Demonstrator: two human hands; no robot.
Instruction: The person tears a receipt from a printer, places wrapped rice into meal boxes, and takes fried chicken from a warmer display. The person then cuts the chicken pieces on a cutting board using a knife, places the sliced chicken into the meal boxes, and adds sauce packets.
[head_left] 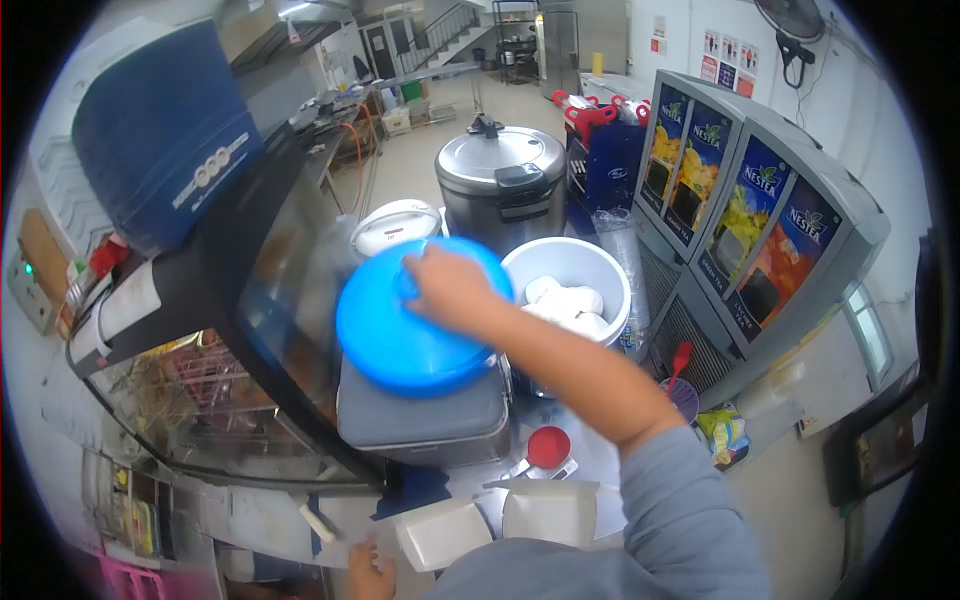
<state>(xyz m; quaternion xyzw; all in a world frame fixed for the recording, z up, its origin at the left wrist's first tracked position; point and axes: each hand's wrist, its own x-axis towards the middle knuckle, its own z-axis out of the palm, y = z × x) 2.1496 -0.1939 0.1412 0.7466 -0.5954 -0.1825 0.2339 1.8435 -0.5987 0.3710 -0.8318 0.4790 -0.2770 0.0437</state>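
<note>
My right hand (440,290) is closed around the knob of a round blue lid (420,345). The lid is over a grey lidded box (425,410); I cannot tell whether it touches the box. To its right stands a white tub (620,290) without a cover, with several white rounded bundles (570,300) inside. Low in the view, my left hand (370,575) is partly cut off by the frame, its fingers apart and holding nothing. Beside it are two open white cartons (440,535). A red cup (548,447) sits near a small scale (560,470).
A large steel rice cooker (503,180) and a smaller white cooker (397,226) stand behind. On the left is a glass display case (290,260) with a blue box (165,140) on top. Nestea drink dispensers (740,210) line the right side.
</note>
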